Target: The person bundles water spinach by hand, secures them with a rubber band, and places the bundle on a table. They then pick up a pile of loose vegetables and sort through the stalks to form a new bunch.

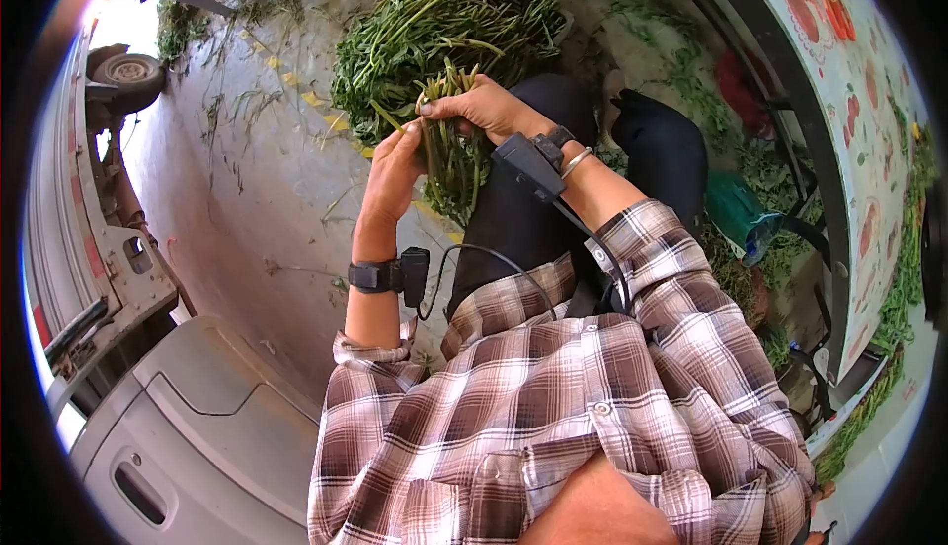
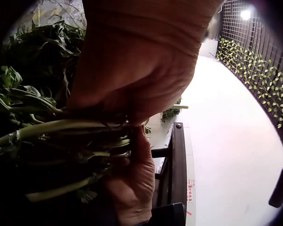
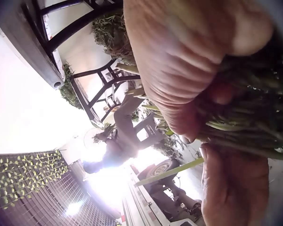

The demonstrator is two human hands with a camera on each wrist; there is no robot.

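A bunch of green leafy stems (image 1: 456, 168) hangs between both hands in the head view, cut ends up, leaves down. My right hand (image 1: 491, 111) grips it near the top, thumb across the stems. At its left side my left hand (image 1: 393, 175) holds on, thumb near the right thumb; its other fingers are partly hidden. Large in the left wrist view is my left hand (image 2: 141, 61), with my right hand (image 2: 132, 188) opposite. One pale stem (image 3: 172, 172) sticks out between the thumbs in the right wrist view.
Beyond the hands lies a big heap of greens (image 1: 444, 27). A patterned table (image 1: 839, 101) with a dark frame stands at the right. Loose leaves litter the floor (image 1: 257, 180). Left are a vehicle wheel (image 1: 128, 73) and a grey door panel (image 1: 197, 417).
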